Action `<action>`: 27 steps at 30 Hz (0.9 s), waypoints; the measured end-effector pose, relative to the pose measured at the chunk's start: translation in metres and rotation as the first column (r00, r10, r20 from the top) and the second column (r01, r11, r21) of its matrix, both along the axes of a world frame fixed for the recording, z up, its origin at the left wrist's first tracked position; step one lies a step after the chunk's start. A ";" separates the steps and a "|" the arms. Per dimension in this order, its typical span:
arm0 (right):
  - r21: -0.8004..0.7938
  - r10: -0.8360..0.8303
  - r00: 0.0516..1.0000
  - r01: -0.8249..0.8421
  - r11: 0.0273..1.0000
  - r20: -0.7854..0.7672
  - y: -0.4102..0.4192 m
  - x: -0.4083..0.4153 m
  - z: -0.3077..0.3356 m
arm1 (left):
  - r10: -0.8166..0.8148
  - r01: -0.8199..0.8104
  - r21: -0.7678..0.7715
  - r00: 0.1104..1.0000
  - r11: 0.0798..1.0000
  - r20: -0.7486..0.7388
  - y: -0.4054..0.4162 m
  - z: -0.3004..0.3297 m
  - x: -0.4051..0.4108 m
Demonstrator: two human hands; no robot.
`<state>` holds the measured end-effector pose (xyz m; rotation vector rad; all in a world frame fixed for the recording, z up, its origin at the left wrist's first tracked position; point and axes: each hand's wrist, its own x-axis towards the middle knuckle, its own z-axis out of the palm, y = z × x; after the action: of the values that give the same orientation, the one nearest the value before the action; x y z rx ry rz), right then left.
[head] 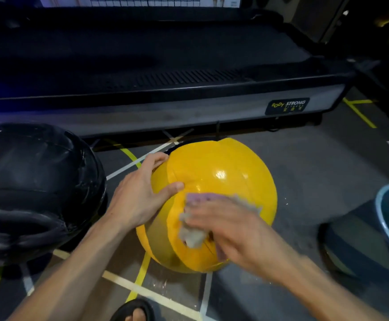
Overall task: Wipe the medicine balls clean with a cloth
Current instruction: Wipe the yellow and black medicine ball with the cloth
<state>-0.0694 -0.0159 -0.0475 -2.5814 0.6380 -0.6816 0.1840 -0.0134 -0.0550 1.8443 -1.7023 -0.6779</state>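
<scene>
1. Two medicine balls sit on the grey gym floor (304,172) w/ yellow and white line markings: a glossy yellow medicine ball (221,181) at centre, and a scuffed black medicine ball (36,181) to its left, near but apart.
2. Your left hand (140,193) rests on the yellow ball's upper left side, fingers spread over the far edge, thumb flat on top. Grip there is relaxed and straight, steadying, not clenched.
3. Your right hand (232,228) is blurred; it presses a crumpled pale grey and pink cloth (195,230) against the ball's near face. Grip looks flat on the cloth, but w/ the blur you can't tell if the fingers curl round it.
4. Behind both balls runs a long black treadmill deck (165,66) w/ a grey side rail and a "Body Strong" label (287,105).
5. At the right edge is a blue-rimmed round plastic basin (381,218), partly cut off.
6. At the bottom edge, your foot in a black sandal (134,311).
</scene>
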 end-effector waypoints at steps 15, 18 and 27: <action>0.248 -0.599 0.767 0.549 0.798 0.230 -0.042 -0.038 -0.066 | -0.311 0.333 0.005 0.874 0.943 0.374 -0.066 0.025 -0.056; 0.623 -0.853 0.504 0.626 0.469 0.135 -0.055 -0.052 -0.083 | -0.299 0.314 0.011 0.890 0.949 0.345 -0.084 0.020 -0.036; 0.955 -0.949 0.312 0.266 0.135 0.047 -0.092 -0.020 -0.099 | -0.203 0.202 0.147 0.979 0.968 -0.006 -0.111 0.024 0.022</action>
<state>-0.0899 -0.1082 -0.1465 -0.7685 1.4718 -1.1422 0.2055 -0.1245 -0.0311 1.7863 -1.9102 -0.9005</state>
